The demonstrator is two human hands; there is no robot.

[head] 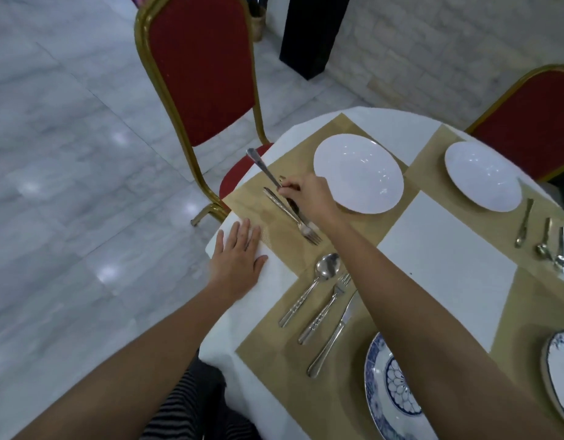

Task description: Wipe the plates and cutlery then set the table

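Observation:
My right hand (309,195) pinches a silver cutlery piece (261,166) whose handle sticks up and away over the tan placemat (252,198), left of a white plate (358,173). Under that hand a fork (293,217) lies flat on the mat, tines toward me. My left hand (238,258) rests flat, fingers spread, on the white tablecloth (268,300) at the table's left edge. A spoon (312,285), a fork (326,308) and a knife (333,333) lie side by side on the near placemat, beside a blue-patterned plate (382,389).
A second white plate (482,174) sits at the far right setting with three cutlery pieces (542,239) beside it. Another blue-rimmed plate (560,373) is cut off at the right edge. Red chairs with gold frames (198,68) stand close to the table, over a marble floor.

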